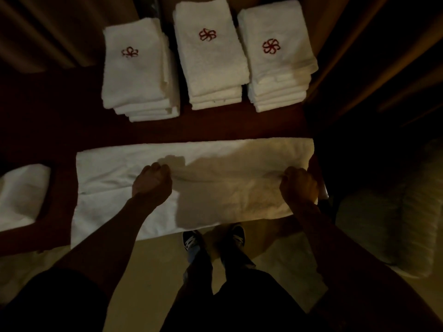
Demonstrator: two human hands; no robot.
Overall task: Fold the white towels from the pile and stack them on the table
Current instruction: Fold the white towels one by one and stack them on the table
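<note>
Looking down in dim light onto a dark wooden table (43,130); 3 stacks of folded white towels stand in a row along its far side, the left stack (136,75), the middle stack (211,58) and the right stack (275,65), just beside one another with narrow gaps between; a bare strip of dark wood separates them from the towel being worked on. At the left edge of the view lies some loose white cloth (21,192), apart from that towel; past the right end of the table sits a pale padded shape (395,212), too dark to identify. Below the table's near edge are a beige floor (155,271) and 2 dark shoes (191,240) with pale markings.

Each stack's top towel carries a red embroidered emblem (207,34), a pinwheel of curled petals.

A long white towel (203,149) lies lengthwise across the near part of the table. The left hand (153,180), fingers curled, pinches a raised ridge of cloth near the towel's middle; the right hand (298,185), also curled, grips the same ridge at the towel's right end; both forearms are bare.
</note>
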